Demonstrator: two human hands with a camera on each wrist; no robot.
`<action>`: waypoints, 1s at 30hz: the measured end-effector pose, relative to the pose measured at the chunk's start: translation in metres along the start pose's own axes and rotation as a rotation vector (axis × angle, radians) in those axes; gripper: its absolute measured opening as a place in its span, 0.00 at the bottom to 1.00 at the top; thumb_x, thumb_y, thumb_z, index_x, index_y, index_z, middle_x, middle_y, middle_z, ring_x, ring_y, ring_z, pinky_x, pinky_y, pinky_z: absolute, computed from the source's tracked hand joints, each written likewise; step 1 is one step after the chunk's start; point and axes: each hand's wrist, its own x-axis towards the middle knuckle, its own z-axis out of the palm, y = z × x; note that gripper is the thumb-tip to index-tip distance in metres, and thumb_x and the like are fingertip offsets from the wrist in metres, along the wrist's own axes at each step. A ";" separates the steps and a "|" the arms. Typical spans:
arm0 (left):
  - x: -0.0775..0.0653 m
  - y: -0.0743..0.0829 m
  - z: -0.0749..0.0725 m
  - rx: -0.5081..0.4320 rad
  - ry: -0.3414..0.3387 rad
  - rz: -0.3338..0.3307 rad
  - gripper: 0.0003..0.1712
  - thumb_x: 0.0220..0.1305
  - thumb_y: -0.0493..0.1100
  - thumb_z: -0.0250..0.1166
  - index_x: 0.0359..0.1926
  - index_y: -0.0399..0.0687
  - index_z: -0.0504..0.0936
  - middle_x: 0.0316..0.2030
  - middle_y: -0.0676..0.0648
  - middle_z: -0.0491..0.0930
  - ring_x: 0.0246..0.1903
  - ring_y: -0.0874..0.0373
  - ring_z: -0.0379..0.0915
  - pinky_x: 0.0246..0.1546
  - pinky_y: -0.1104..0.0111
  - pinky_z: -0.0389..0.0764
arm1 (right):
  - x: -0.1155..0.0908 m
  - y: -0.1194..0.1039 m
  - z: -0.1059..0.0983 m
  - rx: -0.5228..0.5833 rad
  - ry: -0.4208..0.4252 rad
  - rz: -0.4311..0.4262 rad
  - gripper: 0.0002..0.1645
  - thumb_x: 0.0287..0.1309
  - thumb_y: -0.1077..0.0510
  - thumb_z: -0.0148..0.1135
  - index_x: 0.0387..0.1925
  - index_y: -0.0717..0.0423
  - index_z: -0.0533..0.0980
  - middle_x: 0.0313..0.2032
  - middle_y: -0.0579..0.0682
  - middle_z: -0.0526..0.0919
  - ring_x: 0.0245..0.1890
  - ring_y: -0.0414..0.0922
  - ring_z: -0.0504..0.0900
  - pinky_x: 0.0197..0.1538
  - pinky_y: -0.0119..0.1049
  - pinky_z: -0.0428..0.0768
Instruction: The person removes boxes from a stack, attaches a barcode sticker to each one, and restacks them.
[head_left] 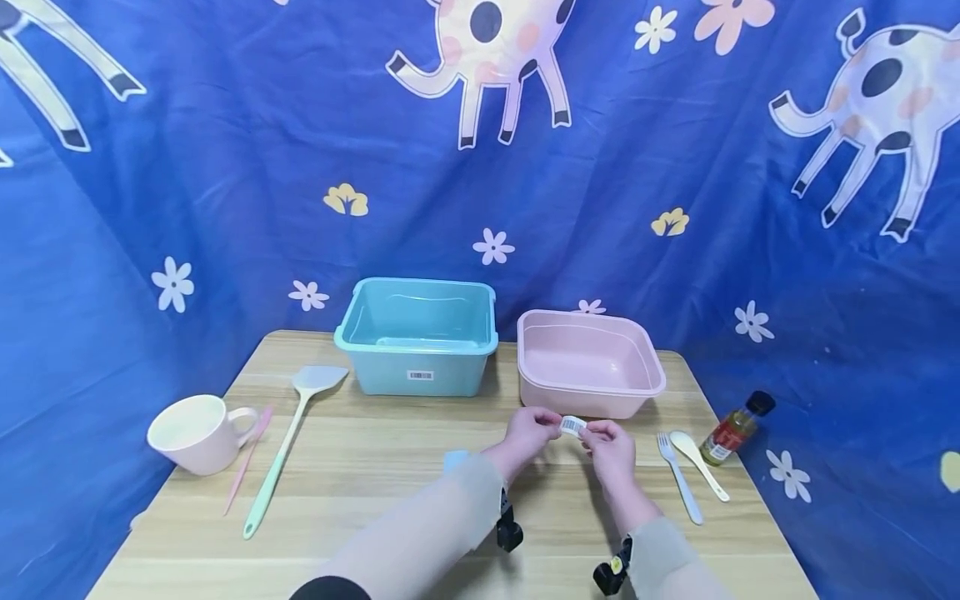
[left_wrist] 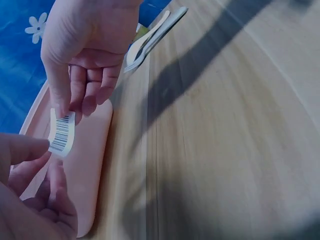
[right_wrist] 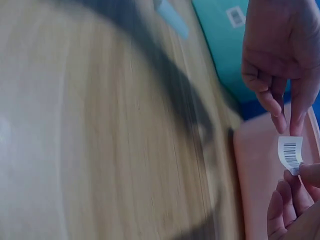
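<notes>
A small white barcode sticker is stretched between both hands in front of the pink basin. My left hand pinches one end of it between thumb and fingertip. The other end is pinched by my right hand. In the left wrist view the barcode label looks slightly curved, its printed stripes showing. The right wrist view also has the curved label between the fingertips, close to the basin's outer wall.
Left of the pink basin stands a turquoise basin with its own label. A mug, a pink stick and a spatula lie leftward. Rightward are a fork, a spoon and a bottle. A light-blue object is partly hidden by my left arm.
</notes>
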 end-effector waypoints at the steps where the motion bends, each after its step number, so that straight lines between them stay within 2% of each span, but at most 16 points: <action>1: 0.002 0.000 0.002 0.000 -0.014 -0.006 0.11 0.52 0.26 0.68 0.39 0.33 0.86 0.32 0.46 0.84 0.32 0.60 0.75 0.35 0.69 0.77 | 0.004 0.001 -0.002 -0.011 0.009 -0.005 0.07 0.54 0.72 0.68 0.34 0.72 0.78 0.25 0.52 0.84 0.24 0.43 0.81 0.27 0.31 0.78; 6: 0.012 -0.001 0.010 -0.021 -0.076 -0.040 0.19 0.51 0.26 0.69 0.47 0.34 0.84 0.40 0.44 0.84 0.38 0.57 0.77 0.40 0.67 0.78 | 0.021 0.005 -0.008 -0.073 0.043 -0.030 0.07 0.54 0.73 0.66 0.35 0.73 0.78 0.26 0.55 0.83 0.26 0.48 0.82 0.28 0.32 0.80; 11: 0.019 -0.006 0.013 -0.063 -0.174 -0.078 0.28 0.52 0.27 0.67 0.57 0.38 0.80 0.51 0.36 0.80 0.44 0.50 0.77 0.46 0.56 0.79 | 0.033 0.009 -0.007 -0.128 0.069 -0.046 0.06 0.54 0.72 0.66 0.35 0.71 0.78 0.28 0.58 0.82 0.32 0.56 0.82 0.30 0.30 0.79; 16: 0.023 -0.009 0.014 -0.050 -0.235 -0.112 0.37 0.51 0.27 0.66 0.65 0.41 0.74 0.56 0.32 0.74 0.44 0.49 0.75 0.48 0.57 0.77 | 0.041 0.011 -0.004 -0.151 0.103 -0.069 0.05 0.54 0.73 0.66 0.33 0.71 0.78 0.28 0.59 0.82 0.35 0.61 0.80 0.29 0.26 0.75; 21: 0.025 -0.010 0.017 -0.071 -0.268 -0.134 0.40 0.53 0.27 0.65 0.69 0.41 0.69 0.55 0.32 0.73 0.47 0.50 0.73 0.51 0.58 0.75 | 0.048 0.013 -0.001 -0.154 0.136 -0.093 0.04 0.54 0.73 0.65 0.32 0.71 0.78 0.26 0.57 0.81 0.32 0.56 0.79 0.28 0.25 0.74; 25: 0.026 -0.010 0.021 -0.121 -0.286 -0.164 0.42 0.54 0.27 0.64 0.71 0.42 0.65 0.56 0.31 0.71 0.42 0.50 0.74 0.52 0.52 0.75 | 0.051 0.011 0.000 -0.143 0.155 -0.081 0.04 0.54 0.73 0.65 0.32 0.70 0.77 0.26 0.54 0.80 0.29 0.49 0.78 0.28 0.25 0.74; 30: 0.027 -0.011 0.025 -0.152 -0.294 -0.183 0.43 0.54 0.27 0.65 0.72 0.43 0.64 0.57 0.31 0.70 0.38 0.51 0.74 0.52 0.49 0.75 | 0.055 0.009 0.000 -0.138 0.159 -0.053 0.06 0.55 0.71 0.67 0.32 0.70 0.77 0.26 0.55 0.81 0.29 0.50 0.79 0.27 0.24 0.74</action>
